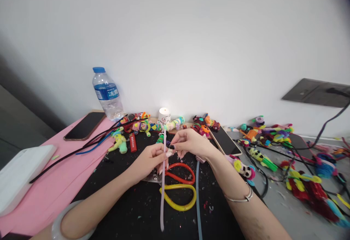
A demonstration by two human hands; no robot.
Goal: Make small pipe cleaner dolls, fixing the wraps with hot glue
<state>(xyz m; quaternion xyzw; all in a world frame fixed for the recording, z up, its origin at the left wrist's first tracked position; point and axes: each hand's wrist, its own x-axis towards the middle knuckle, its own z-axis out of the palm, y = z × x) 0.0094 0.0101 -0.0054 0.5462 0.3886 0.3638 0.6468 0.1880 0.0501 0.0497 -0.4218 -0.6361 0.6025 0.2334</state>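
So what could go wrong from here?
1. Snag: the lilac strip runs down in front of the scissors in this view; its lower end might catch on the handles.
2. Knock: the scissors lie close to the left hand, so a careless move could bump them.
3. Blocked view: the fingertips of the right hand crowd the left's and partly hide the work, so a slip might go unnoticed.

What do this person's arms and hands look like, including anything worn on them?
No sleeves show. The left arm wears a thick, pale, smooth band, probably a bangle. The right arm has a slim silver-coloured bracelet with a small charm. The right hand shows a black thumbnail.
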